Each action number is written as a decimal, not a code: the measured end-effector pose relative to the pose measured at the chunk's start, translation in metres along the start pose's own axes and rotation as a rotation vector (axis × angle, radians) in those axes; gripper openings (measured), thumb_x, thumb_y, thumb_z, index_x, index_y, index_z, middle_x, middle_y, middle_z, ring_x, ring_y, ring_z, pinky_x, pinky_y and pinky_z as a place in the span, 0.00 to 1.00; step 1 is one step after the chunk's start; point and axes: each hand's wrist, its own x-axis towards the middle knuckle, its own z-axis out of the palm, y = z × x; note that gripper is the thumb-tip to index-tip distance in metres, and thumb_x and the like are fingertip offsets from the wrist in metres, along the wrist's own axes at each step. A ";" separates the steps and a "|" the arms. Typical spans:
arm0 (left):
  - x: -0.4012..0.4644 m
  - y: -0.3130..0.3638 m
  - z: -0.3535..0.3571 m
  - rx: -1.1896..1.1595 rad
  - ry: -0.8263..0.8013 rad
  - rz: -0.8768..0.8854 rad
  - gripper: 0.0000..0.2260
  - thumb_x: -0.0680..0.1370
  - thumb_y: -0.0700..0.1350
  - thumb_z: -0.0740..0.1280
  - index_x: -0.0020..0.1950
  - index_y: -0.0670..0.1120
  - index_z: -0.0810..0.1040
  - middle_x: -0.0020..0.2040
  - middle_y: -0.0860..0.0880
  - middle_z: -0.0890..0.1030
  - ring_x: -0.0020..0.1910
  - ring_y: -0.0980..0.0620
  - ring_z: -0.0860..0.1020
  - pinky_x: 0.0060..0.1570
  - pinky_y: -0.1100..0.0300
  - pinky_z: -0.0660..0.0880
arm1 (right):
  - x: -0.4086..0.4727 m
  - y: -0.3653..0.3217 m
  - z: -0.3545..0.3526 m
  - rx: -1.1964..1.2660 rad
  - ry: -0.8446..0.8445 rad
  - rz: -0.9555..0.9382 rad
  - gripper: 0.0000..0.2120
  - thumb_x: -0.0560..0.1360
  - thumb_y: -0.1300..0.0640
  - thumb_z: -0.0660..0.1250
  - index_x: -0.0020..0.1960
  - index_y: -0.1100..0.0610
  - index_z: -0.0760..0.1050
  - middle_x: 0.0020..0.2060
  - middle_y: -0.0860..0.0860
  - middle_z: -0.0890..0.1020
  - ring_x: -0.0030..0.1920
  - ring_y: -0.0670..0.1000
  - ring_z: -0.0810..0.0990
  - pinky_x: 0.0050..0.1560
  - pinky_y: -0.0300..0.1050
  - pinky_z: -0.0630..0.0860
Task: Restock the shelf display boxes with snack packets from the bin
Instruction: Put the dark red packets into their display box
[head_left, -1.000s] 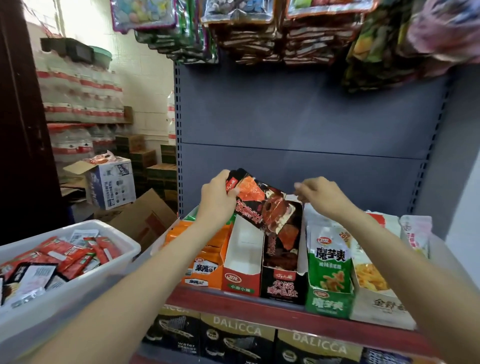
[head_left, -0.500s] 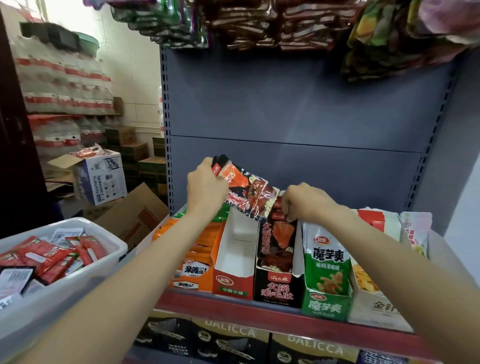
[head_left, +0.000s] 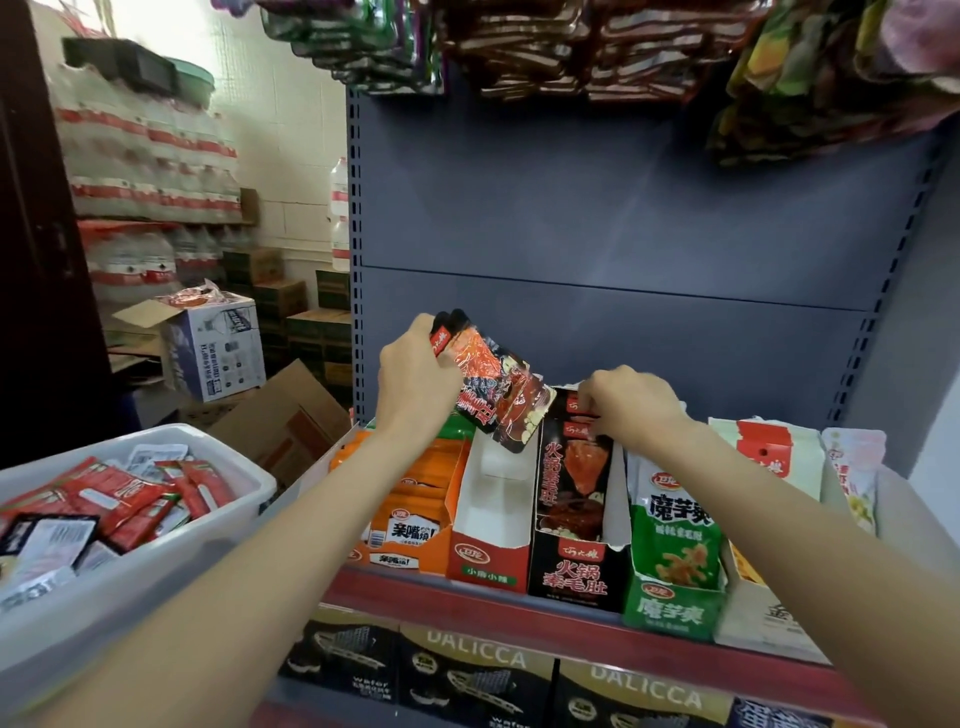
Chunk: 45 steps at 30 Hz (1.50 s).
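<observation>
Red packets (head_left: 104, 499) in white bin (head_left: 156, 571)

Display boxes (head_left: 576, 566) are lined up side by side on the shelf (head_left: 519, 605). A bin (head_left: 130, 566) of packets (head_left: 124, 499) is placed left of the shelf. More boxes (head_left: 467, 675) are stacked below it. Cartons (head_left: 218, 348) are piled behind the bin. Bags (head_left: 571, 47) are hung above.

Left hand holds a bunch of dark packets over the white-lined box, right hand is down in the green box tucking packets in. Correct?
Not quite. In the head view the right hand is at the black display box, not the green box beside it. The rest holds: the left hand holds dark packets above the white-lined box.
</observation>
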 end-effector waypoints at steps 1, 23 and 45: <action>-0.001 0.000 -0.001 0.002 -0.005 0.003 0.14 0.79 0.41 0.63 0.65 0.44 0.71 0.58 0.43 0.78 0.56 0.46 0.77 0.47 0.59 0.75 | -0.001 0.000 0.000 0.000 0.000 0.007 0.09 0.72 0.64 0.66 0.51 0.56 0.78 0.45 0.52 0.81 0.44 0.56 0.79 0.38 0.44 0.66; 0.015 0.041 0.036 0.199 -0.432 0.392 0.12 0.77 0.36 0.61 0.59 0.45 0.73 0.47 0.42 0.79 0.39 0.47 0.75 0.35 0.57 0.72 | 0.003 0.024 -0.021 0.439 -0.004 -0.006 0.07 0.74 0.63 0.68 0.43 0.55 0.70 0.42 0.54 0.77 0.44 0.56 0.76 0.43 0.47 0.73; -0.012 0.008 0.072 0.155 -0.594 0.361 0.42 0.64 0.47 0.78 0.72 0.49 0.59 0.65 0.47 0.69 0.65 0.48 0.67 0.61 0.52 0.68 | 0.000 0.026 -0.003 0.512 -0.054 -0.024 0.16 0.67 0.61 0.76 0.44 0.57 0.68 0.42 0.52 0.75 0.43 0.52 0.72 0.42 0.42 0.65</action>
